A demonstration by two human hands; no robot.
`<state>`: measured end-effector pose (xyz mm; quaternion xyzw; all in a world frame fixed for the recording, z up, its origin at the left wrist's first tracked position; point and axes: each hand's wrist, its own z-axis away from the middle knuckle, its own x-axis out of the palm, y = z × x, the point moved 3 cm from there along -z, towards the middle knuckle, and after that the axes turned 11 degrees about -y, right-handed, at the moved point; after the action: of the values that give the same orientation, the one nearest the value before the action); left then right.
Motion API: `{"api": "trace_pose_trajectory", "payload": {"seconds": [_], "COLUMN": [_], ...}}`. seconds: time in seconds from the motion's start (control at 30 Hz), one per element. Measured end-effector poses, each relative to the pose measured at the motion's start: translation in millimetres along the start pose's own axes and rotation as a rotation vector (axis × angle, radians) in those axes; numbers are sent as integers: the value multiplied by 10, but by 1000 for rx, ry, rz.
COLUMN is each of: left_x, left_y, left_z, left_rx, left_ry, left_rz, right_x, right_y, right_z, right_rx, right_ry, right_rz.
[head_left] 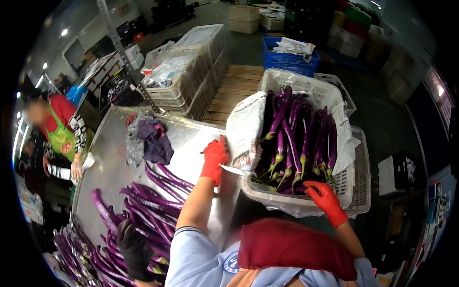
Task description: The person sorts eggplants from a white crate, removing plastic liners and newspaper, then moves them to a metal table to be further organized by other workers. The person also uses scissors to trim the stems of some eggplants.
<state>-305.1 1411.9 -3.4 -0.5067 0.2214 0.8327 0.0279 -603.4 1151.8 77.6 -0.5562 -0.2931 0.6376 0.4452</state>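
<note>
My left hand [215,160], in a red glove, is closed at the table's right edge beside a newspaper liner [245,131], one finger pointing away. A thin, pale, pointed piece [233,170] sticks out on its right; I cannot make out what it is. My right hand [326,198], also red-gloved, reaches over the near rim of a white plastic crate [277,203]. Its thumb and fingers are apart, at the stem ends of long purple eggplants [299,129] filling the crate. More eggplants [153,205] lie piled on the metal table [191,131] to my left.
Another person's black-gloved hand [133,248] rests on the piled eggplants. A co-worker in a green apron [62,138] stands at the table's far left. Dark cloth and crumpled plastic [153,141] lie on the table. Beyond are stacked crates [184,76] and a blue crate [291,60].
</note>
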Motion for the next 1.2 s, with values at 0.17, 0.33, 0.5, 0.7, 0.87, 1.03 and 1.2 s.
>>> {"api": "trace_pose_trajectory", "payload": {"seconds": [0.17,0.33,0.5,0.7,0.87,1.03,1.2], "left_x": [-71,-206,-306,-1282,-1249,-549,-182], "left_y": [-159,-308,-968,-705,847,1918,2384], "left_z": [-22,157,133,889,1357,1499,1271], "left_rx": [-176,-149,-231,106,327,680,831], "left_ry": [72,221,301,780,277,-46,-140], "left_rz": [-83,254,261,-111,-443,-611,-702], "right_x": [-30,-67,-35,-10,10,104,35], "right_y": [40,17,-121,-481,-972,-867,-413], "right_z": [157,167,-39,-204,-232,-222,-77], "right_rx": [32,-9,-79,-180,-605,-591,-418], "right_ry": [85,106,13,-162,-82,-41,136], "right_rz": [-72,-170,-125,-25,37,452,604]}}
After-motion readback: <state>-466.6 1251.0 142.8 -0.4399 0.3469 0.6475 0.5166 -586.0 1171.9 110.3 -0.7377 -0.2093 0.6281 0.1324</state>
